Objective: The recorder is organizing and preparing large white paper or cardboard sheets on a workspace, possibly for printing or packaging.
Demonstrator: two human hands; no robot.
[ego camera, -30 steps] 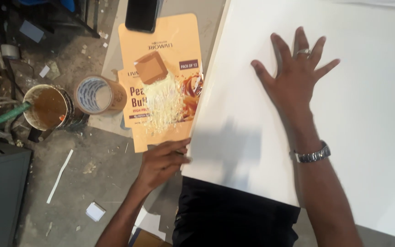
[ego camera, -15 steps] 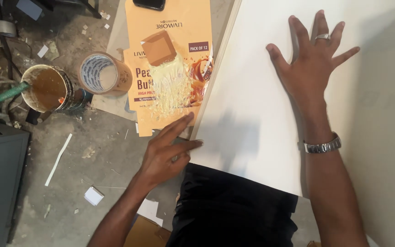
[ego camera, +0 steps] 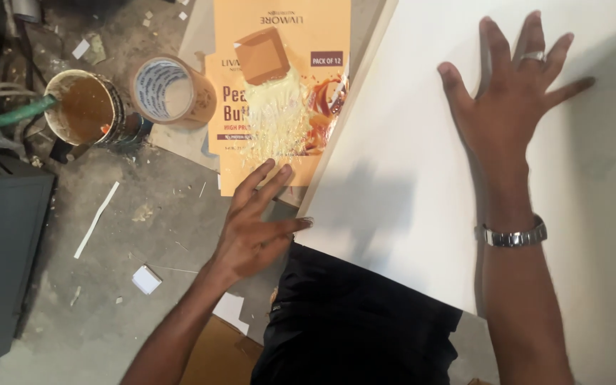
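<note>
A large white board (ego camera: 422, 164), smooth and matte with a straight cut edge, lies across the person's lap and over the grey concrete floor (ego camera: 108, 235). The right hand (ego camera: 511, 100) rests flat on it, fingers fanned wide, palm down, its grip fully open and closed on nothing; a silver ring sits on one finger and a metal-link wristwatch (ego camera: 513, 235) circles the wrist.

The left hand (ego camera: 254, 228) hovers just beside the board's lower left edge, fingers loosely spread and slightly blurred, the grip open and empty. Its fingertips reach the bottom border of a flattened orange carton (ego camera: 279, 43) (glossy printed card, lying flat on the floor), which carries a smear of pale, stringy glue (ego camera: 276, 114) and a small brown cardboard square (ego camera: 260, 55) near its top. The carton's right side lies against the board's edge.

Left of the carton stand a roll of brown tape (ego camera: 172, 93) and a round tin of amber liquid (ego camera: 87, 107), touching each other. Paper scraps litter the gritty floor.
</note>
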